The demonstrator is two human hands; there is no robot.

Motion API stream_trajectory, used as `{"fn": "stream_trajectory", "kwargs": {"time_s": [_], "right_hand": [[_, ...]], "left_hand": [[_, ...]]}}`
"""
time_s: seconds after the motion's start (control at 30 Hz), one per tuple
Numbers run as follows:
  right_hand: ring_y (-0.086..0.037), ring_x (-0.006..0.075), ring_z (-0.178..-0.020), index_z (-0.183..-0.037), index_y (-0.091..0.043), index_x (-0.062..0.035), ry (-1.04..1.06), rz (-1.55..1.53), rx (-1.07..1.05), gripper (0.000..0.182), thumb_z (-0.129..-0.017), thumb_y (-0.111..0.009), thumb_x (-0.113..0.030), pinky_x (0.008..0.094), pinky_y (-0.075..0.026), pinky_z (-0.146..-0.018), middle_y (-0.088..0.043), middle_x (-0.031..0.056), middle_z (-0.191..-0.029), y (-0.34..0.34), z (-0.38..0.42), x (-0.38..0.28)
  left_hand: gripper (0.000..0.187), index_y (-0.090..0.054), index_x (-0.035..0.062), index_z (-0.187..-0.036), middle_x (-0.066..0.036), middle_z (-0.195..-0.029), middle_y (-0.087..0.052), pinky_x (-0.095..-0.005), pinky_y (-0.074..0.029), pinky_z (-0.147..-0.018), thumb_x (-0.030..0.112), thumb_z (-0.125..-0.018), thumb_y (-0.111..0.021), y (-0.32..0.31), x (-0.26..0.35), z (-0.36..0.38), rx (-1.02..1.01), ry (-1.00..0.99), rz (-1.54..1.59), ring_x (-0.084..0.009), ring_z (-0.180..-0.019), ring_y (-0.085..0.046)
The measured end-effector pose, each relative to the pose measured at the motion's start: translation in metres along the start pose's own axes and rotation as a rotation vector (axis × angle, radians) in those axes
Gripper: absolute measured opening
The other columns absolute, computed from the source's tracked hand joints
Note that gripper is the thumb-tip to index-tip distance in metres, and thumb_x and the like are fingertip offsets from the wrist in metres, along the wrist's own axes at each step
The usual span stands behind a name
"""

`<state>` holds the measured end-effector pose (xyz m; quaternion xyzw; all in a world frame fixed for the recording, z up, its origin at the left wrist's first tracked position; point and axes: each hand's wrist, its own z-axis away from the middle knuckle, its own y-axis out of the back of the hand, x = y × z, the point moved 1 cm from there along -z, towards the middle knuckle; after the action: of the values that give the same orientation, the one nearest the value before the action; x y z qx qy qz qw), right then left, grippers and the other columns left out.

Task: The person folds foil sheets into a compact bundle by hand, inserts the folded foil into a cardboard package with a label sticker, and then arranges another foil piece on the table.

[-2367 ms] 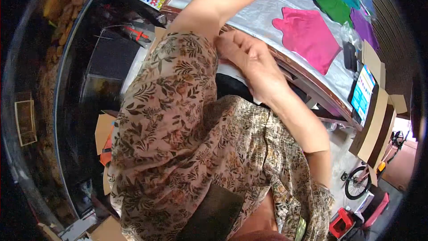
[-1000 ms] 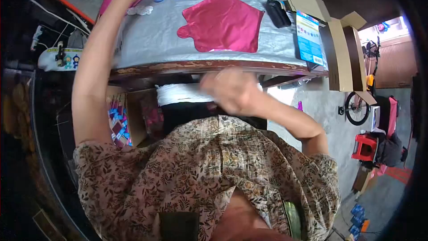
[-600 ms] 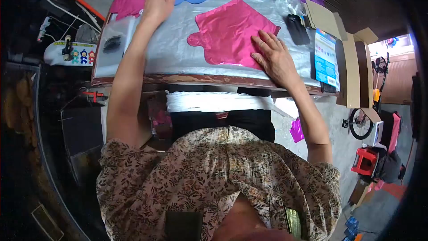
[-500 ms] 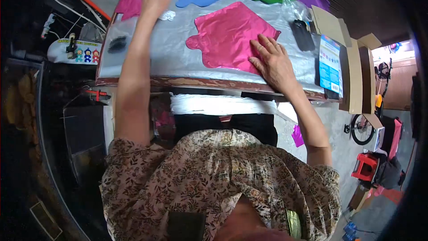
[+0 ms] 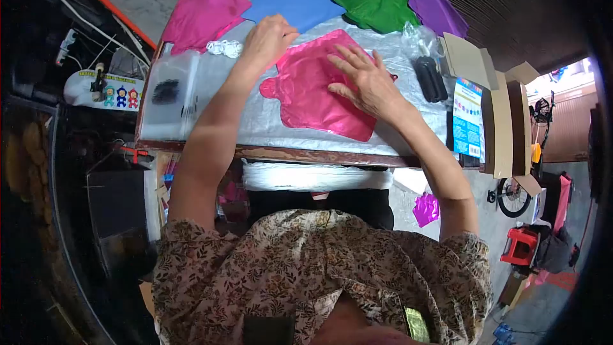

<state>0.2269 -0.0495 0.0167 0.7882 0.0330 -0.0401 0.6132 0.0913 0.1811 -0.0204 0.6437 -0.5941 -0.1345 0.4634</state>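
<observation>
A flat pink foil balloon (image 5: 306,105) with a short tab on its left lies on the silver-grey table covering (image 5: 255,131). My right hand (image 5: 370,86) rests palm down on its right part, fingers spread. At the balloon's upper left edge is my left hand (image 5: 269,41), its fingers curled together; whatever they hold, if anything, is hidden. Just left of that wrist lies a bundle of white string (image 5: 225,48). Behind it is another pink foil piece (image 5: 207,16), and a light blue one (image 5: 297,3) lies beyond my left hand.
Green (image 5: 373,3) and purple (image 5: 437,9) foil pieces lie at the back. On the right are a black cylindrical object (image 5: 431,80), a blue printed package (image 5: 467,118) and an open cardboard box (image 5: 504,124). A clear plastic bag (image 5: 172,89) lies at left.
My left hand has moved right, from over the far-left pink piece to the near balloon's upper edge. My right hand has shifted slightly left on the balloon. The view has tilted up.
</observation>
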Motion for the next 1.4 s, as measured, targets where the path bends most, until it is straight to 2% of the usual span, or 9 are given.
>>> {"fn": "stream_trajectory", "kwargs": {"time_s": [0.37,0.47,0.67,0.8,0.87,1.0,1.1,1.27,1.4], "right_hand": [[-0.031,0.0363,-0.144,-0.146,-0.045,-0.0126,0.033,-0.194,-0.031,0.061,-0.095,-0.059,-0.043,0.0612,-0.019,-0.116,-0.038,0.0145,-0.154,-0.032,-0.002,0.012],[-0.033,0.0367,-0.143,-0.145,-0.045,-0.0117,0.007,-0.255,0.007,0.060,-0.094,-0.061,-0.040,0.0612,-0.021,-0.116,-0.039,0.0153,-0.153,-0.024,-0.003,0.011],[-0.039,0.0365,-0.140,-0.144,-0.046,-0.0089,-0.061,-0.198,0.189,0.056,-0.094,-0.065,-0.027,0.0621,-0.026,-0.113,-0.041,0.0175,-0.151,-0.009,-0.003,0.041],[-0.044,0.0383,-0.135,-0.141,-0.049,-0.0060,-0.192,-0.087,0.267,0.051,-0.093,-0.064,-0.015,0.0555,-0.033,-0.112,-0.046,0.0199,-0.146,-0.010,-0.002,0.083],[-0.048,0.0399,-0.132,-0.137,-0.051,-0.0034,-0.220,-0.130,0.319,0.047,-0.092,-0.062,-0.008,0.0464,-0.039,-0.110,-0.051,0.0214,-0.141,-0.022,0.001,0.102],[-0.052,0.0410,-0.127,-0.134,-0.054,-0.0012,-0.204,-0.227,0.369,0.045,-0.091,-0.063,-0.008,0.0402,-0.043,-0.107,-0.056,0.0221,-0.135,-0.017,0.000,0.104],[-0.054,0.0400,-0.125,-0.133,-0.055,-0.0004,-0.247,-0.281,0.348,0.043,-0.091,-0.063,-0.009,0.0407,-0.044,-0.105,-0.057,0.0223,-0.134,-0.013,0.000,0.097],[-0.055,0.0390,-0.124,-0.130,-0.057,0.0005,-0.245,-0.268,0.330,0.041,-0.092,-0.063,-0.010,0.0398,-0.046,-0.103,-0.059,0.0222,-0.132,-0.011,-0.003,0.085],[-0.055,0.0381,-0.125,-0.130,-0.058,0.0006,-0.271,-0.294,0.305,0.040,-0.092,-0.063,-0.010,0.0391,-0.046,-0.103,-0.059,0.0225,-0.133,-0.007,-0.003,0.082]], "left_hand": [[0.012,-0.077,0.0087,-0.089,-0.010,-0.084,-0.070,-0.0334,-0.052,-0.064,0.014,-0.079,-0.072,0.000,-0.002,-0.002,0.042,0.219,0.153,-0.0241,-0.071,-0.067],[0.012,-0.077,0.0106,-0.089,-0.010,-0.089,-0.071,-0.0352,-0.053,-0.066,0.017,-0.080,-0.072,0.001,-0.001,-0.001,0.016,0.213,0.176,-0.0272,-0.074,-0.069],[0.015,-0.076,0.0067,-0.095,-0.010,-0.092,-0.072,-0.0298,-0.053,-0.070,0.017,-0.085,-0.073,0.017,0.009,-0.008,0.101,0.186,0.212,-0.0187,-0.077,-0.069],[0.018,-0.076,0.0057,-0.101,-0.008,-0.095,-0.073,-0.0271,-0.053,-0.073,0.018,-0.088,-0.072,0.031,0.004,-0.013,0.199,0.192,0.154,-0.0153,-0.081,-0.068],[0.019,-0.075,0.0053,-0.102,-0.008,-0.095,-0.073,-0.0268,-0.053,-0.074,0.018,-0.088,-0.072,0.037,-0.008,-0.007,0.221,0.209,0.116,-0.0148,-0.081,-0.068],[0.022,-0.075,0.0055,-0.108,-0.004,-0.101,-0.073,-0.0249,-0.052,-0.074,0.018,-0.091,-0.070,0.052,-0.038,-0.008,0.406,0.338,0.220,-0.0120,-0.083,-0.066],[0.025,-0.072,0.0052,-0.115,-0.002,-0.108,-0.072,-0.0225,-0.050,-0.073,0.017,-0.093,-0.068,0.065,-0.052,-0.004,0.496,0.696,0.834,-0.0076,-0.086,-0.063],[0.026,-0.072,0.0067,-0.116,-0.001,-0.111,-0.071,-0.0220,-0.049,-0.072,0.017,-0.093,-0.069,0.063,-0.058,0.001,0.465,0.715,0.846,-0.0062,-0.086,-0.062],[0.023,-0.074,0.0026,-0.108,-0.001,-0.098,-0.072,-0.0239,-0.051,-0.073,0.018,-0.091,-0.069,0.054,-0.038,-0.002,0.454,0.597,0.763,-0.0080,-0.083,-0.063]]}}
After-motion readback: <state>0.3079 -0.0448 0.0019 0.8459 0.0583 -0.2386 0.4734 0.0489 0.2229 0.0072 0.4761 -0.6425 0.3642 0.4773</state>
